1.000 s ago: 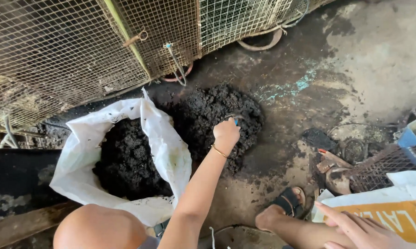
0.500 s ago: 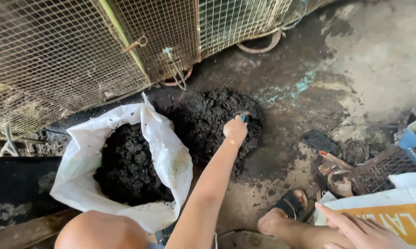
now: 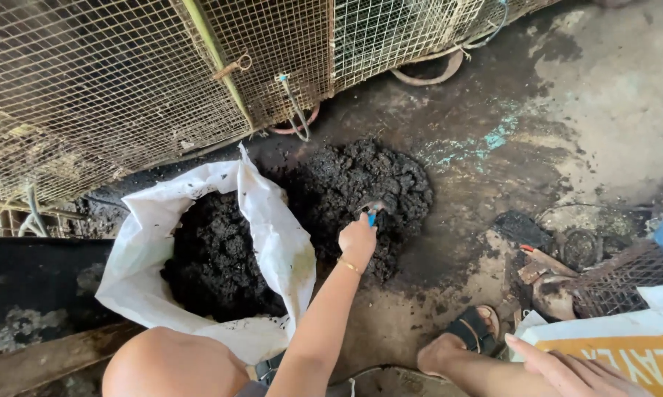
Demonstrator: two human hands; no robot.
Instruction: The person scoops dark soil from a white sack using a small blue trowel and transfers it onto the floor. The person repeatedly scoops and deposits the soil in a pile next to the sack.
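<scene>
The white sack [image 3: 273, 242], left of centre in the frame, stands open and already holds a good deal of dark, crumbly muck, its fill showing well down inside the rolled mouth. Beside it, touching its right wall, a dark pile [image 3: 361, 191] of the same muck lies on the wet concrete floor [image 3: 567, 110] at the middle of the frame. Judging from how things lie, the sack is partly filled and a sizeable heap remains on the floor, so the work looks somewhere near halfway.

The left hand [image 3: 358, 239] reaches forward from the bottom of the frame, forearm stretched long and nearly straight, wrist with a thin bangle. Its fingers are curled tight around a small blue-handled scoop [image 3: 373, 213], whose blade sits at the near edge of the pile. The right hand [image 3: 567, 371] shows at the lower right corner, fingers spread flat and loose, resting on a white and orange bag [image 3: 625, 345], gripping nothing. A sandalled foot [image 3: 464, 338] is planted at the bottom, and a wire mesh cage [image 3: 126, 88] fills the upper left.
</scene>
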